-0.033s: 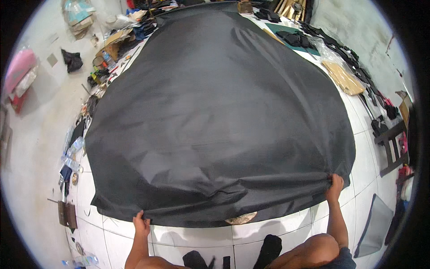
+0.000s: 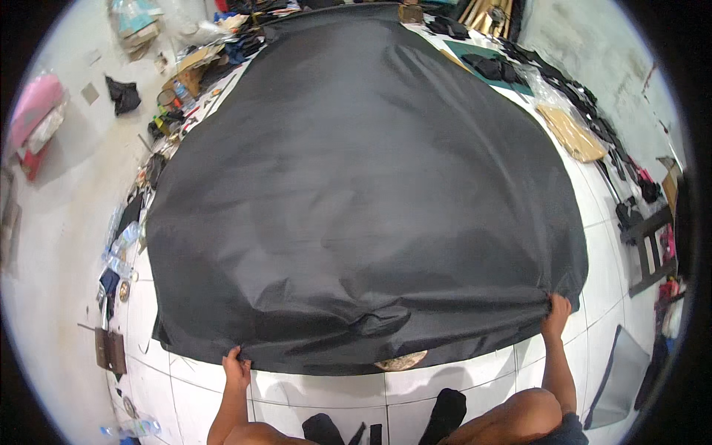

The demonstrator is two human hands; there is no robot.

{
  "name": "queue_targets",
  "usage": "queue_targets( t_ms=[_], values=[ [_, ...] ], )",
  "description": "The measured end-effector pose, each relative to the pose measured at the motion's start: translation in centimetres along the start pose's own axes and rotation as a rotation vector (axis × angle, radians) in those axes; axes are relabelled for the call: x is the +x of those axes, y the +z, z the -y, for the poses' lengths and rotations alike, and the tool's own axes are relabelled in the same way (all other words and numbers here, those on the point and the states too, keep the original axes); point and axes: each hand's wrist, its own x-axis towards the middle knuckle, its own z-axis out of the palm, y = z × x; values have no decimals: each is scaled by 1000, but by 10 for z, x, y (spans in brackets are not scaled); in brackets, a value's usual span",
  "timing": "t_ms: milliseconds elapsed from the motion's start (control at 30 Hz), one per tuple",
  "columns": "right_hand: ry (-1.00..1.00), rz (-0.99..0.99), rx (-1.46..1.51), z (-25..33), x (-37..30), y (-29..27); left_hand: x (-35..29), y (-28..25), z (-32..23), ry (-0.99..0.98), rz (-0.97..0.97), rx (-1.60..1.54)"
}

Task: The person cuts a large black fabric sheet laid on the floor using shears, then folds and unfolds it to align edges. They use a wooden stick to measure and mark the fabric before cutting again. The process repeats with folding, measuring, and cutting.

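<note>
**Big Black Cloth, Same as Before**

Nothing much changed from the earlier picture: same cloth, same hands, same spots. Only a bigger copy of the same view.

Huge black cloth (image 2: 363,193) spread flat over the white tiled floor (image 2: 475,386), covering most of it. Puffed up a little near the front edge, with folds and wrinkles running toward both corners.

Left hand (image 2: 236,368) at the near left corner, fingers closed tight on the cloth edge. Right hand (image 2: 556,310) at the near right corner, fingers curled shut around the edge too, pulling wrinkles into the cloth there. Bare knees low down, with black socks (image 2: 443,411) between them. A small tan thing (image 2: 400,362) peeking out from under the front edge; cannot tell what.

All around, a messy room. Along the left side, little bottles (image 2: 122,241), tools and scraps in a line. Farther left, a pink bag (image 2: 33,107) on the grey floor. On the right, brown cardboard (image 2: 571,132) and a row of dark pieces (image 2: 586,104) by the wall. At the far end, wooden sticks (image 2: 486,11) standing up.
</note>
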Motion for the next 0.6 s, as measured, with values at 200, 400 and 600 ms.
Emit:
queue_targets(
  t_ms=[200, 400, 600],
  values=[
    [282, 86, -49, -54, -52, -20, -13, -3, 21, -61, 19, 15],
    [518, -70, 41, -57, -64, -13, -9, -34, 22, -99, 131, -40],
    [299, -363, 324, -100, -73, -3, -29, -75, 30, -417, 255, -36]
  ],
)
